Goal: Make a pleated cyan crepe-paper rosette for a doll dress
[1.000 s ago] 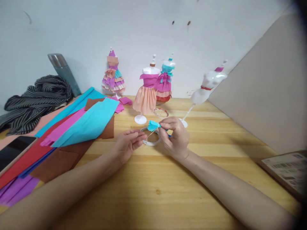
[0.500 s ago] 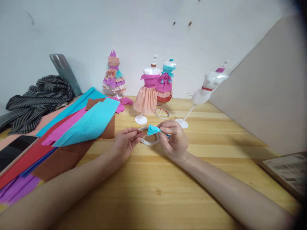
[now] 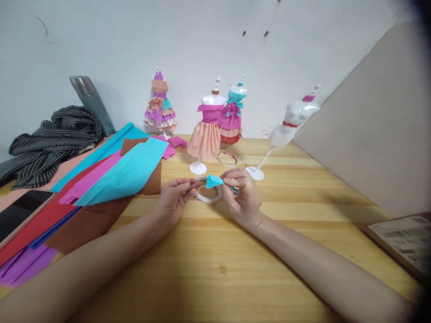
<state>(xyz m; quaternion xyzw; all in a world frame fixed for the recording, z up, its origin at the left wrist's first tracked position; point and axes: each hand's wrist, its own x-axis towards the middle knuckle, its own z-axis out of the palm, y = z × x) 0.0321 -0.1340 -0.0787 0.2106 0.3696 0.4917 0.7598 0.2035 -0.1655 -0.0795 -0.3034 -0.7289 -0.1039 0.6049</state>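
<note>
Head view, right hand (image 3: 244,197) pinching one turquoise tuft (image 3: 213,181), left hand (image 3: 175,197) pinched closed, four mannequins (image 3: 207,130)

The wooden table (image 3: 215,251) is light yellow. On its left side lie big sheets of coloured paper (image 3: 124,172), a dark phone (image 3: 18,211) and a stripy cloth (image 3: 50,139). In the middle sits a tape ring (image 3: 208,196), with a smaller ring (image 3: 226,159) just behind it. At the far edge stand four little dress dolls (image 3: 206,134). A box (image 3: 400,240) sits near on the right.
</note>
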